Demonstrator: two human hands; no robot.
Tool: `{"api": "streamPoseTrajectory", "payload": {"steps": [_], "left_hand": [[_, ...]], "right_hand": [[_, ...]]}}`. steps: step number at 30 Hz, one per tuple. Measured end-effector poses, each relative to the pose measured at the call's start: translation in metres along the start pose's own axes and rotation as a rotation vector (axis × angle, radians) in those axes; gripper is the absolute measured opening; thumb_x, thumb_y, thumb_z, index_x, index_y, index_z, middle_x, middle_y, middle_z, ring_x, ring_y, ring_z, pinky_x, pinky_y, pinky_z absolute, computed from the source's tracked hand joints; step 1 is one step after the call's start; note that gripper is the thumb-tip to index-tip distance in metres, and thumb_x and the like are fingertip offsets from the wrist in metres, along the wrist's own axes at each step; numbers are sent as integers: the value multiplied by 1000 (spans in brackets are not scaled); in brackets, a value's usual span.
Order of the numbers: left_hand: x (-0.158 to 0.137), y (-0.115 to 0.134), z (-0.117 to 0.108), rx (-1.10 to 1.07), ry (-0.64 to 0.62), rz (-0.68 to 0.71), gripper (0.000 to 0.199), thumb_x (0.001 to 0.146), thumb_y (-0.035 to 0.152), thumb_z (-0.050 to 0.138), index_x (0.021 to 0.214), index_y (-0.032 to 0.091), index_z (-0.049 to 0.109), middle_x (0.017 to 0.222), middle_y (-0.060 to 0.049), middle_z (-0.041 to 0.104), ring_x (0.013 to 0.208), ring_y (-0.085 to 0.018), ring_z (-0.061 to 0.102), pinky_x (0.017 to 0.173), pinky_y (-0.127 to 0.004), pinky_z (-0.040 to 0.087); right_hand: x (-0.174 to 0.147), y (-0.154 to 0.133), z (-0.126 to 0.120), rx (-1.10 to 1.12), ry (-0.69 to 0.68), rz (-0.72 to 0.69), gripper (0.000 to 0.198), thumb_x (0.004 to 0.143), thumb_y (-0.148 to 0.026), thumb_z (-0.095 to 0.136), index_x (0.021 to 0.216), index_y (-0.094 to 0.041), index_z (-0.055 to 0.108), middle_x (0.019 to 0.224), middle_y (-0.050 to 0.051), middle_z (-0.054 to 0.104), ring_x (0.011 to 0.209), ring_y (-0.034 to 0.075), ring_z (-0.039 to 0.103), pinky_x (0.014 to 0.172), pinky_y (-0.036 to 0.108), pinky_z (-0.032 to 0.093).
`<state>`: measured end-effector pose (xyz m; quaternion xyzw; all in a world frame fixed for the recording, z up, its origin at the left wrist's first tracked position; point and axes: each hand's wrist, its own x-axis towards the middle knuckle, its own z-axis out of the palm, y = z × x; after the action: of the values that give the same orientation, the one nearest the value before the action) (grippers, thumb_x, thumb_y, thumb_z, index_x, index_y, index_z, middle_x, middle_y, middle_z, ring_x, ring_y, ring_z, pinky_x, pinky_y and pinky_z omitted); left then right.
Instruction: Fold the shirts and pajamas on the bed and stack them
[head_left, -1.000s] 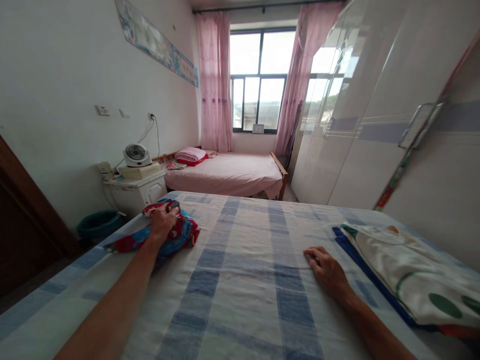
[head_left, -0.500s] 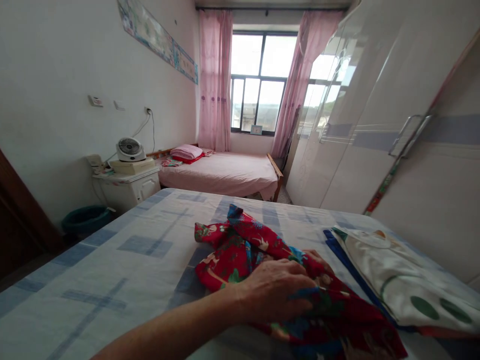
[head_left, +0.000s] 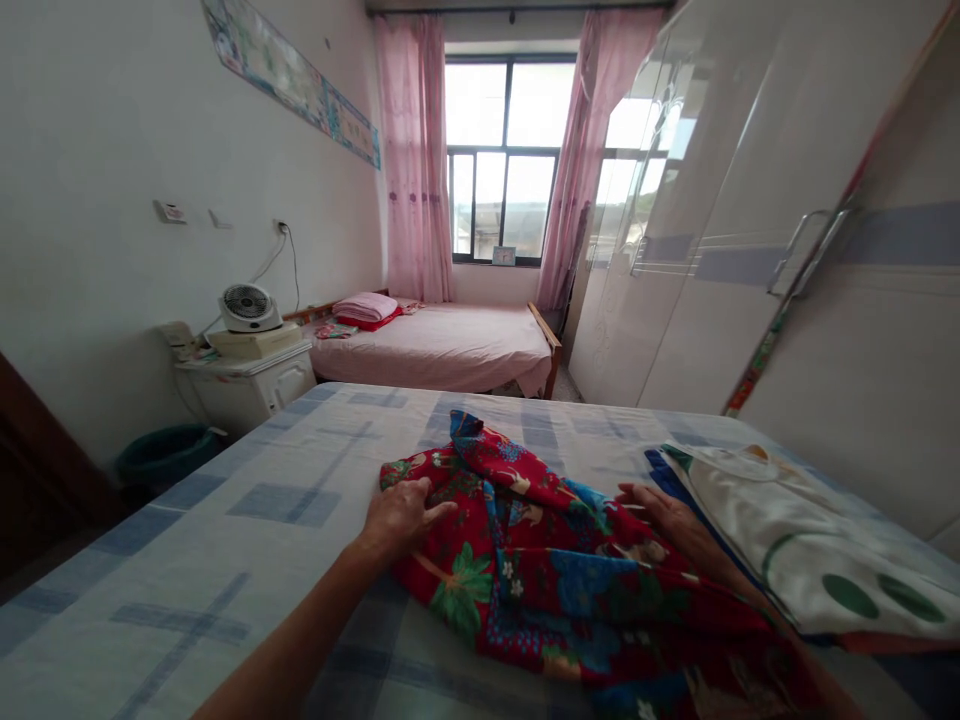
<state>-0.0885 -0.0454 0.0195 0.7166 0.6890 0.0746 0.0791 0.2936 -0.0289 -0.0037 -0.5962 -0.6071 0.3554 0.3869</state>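
A red garment (head_left: 532, 580) printed with blue flowers, green palm leaves and pale animals lies spread on the bed nearest me. My left hand (head_left: 401, 518) rests on its left edge, thumb apart from the loosely bent fingers, grasping nothing that I can see. Along the garment's right edge lies my right hand (head_left: 667, 515), fingers stretched out and touching the cloth. Part of that forearm is hidden by the red fabric. Just right of it sits a folded white garment (head_left: 802, 540) with green ovals, on top of dark blue cloth (head_left: 667, 475).
Under everything is a blue-and-white checked bedsheet (head_left: 187, 560). Beyond stands a second bed (head_left: 450, 345) with a pink sheet. A nightstand (head_left: 247, 385) with a small fan (head_left: 249, 307) and a green bin (head_left: 169, 452) are on the left. A glossy wardrobe (head_left: 720, 270) lines the right.
My left hand has moved from the garment's middle to its far left edge. My right hand, mostly hidden before, now shows at the right edge. The cloth lies flatter.
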Motion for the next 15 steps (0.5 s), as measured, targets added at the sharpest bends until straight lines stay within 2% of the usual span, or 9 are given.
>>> {"api": "streamPoseTrajectory", "payload": {"steps": [2, 4, 7, 9, 12, 14, 15], "left_hand": [[0, 4, 5, -7, -2, 13, 35, 81, 53, 52, 90, 19, 59, 88, -8, 69, 88, -26, 65, 70, -31, 44], [1, 8, 12, -25, -1, 45, 27, 83, 42, 53, 95, 18, 58, 92, -8, 69, 91, -25, 64, 73, -30, 43], [2, 11, 21, -37, 38, 111, 17, 86, 28, 48, 96, 18, 58, 99, -8, 67, 96, -21, 62, 80, -29, 42], [1, 13, 25, -27, 76, 130, 16, 87, 23, 46, 95, 17, 58, 102, -9, 65, 96, -20, 61, 83, -28, 42], [1, 14, 27, -20, 110, 119, 17, 88, 22, 43, 95, 17, 58, 101, -9, 65, 96, -19, 61, 85, -27, 42], [3, 13, 28, -30, 117, 112, 18, 89, 22, 42, 95, 18, 58, 99, -8, 66, 95, -19, 62, 85, -27, 42], [3, 13, 28, -33, 120, 110, 18, 90, 22, 41, 95, 18, 58, 99, -8, 66, 95, -19, 62, 84, -26, 42]], "right_hand": [[-2, -14, 3, -92, -2, -29, 49, 79, -53, 49, 110, -18, 62, 111, 12, 66, 99, 26, 64, 83, 37, 51], [-3, -34, 14, -291, -25, -161, 50, 79, -52, 51, 113, -17, 61, 116, 13, 63, 104, 26, 61, 87, 36, 48], [1, -63, 44, -594, -143, -353, 47, 82, -47, 50, 117, -18, 61, 118, 12, 61, 105, 25, 59, 91, 37, 43], [9, -74, 67, -719, -157, -425, 44, 79, -44, 56, 116, -19, 61, 117, 12, 62, 106, 26, 57, 92, 38, 40], [26, -78, 96, -709, -66, -418, 23, 71, -32, 64, 90, -20, 67, 102, 9, 67, 104, 26, 57, 94, 37, 35], [39, -76, 99, -635, 9, -364, 10, 73, -26, 58, 73, -19, 65, 90, 8, 68, 94, 24, 60, 91, 35, 37], [46, -74, 94, -600, 56, -334, 13, 75, -25, 53, 70, -19, 64, 86, 8, 68, 90, 23, 61, 88, 35, 38]]}}
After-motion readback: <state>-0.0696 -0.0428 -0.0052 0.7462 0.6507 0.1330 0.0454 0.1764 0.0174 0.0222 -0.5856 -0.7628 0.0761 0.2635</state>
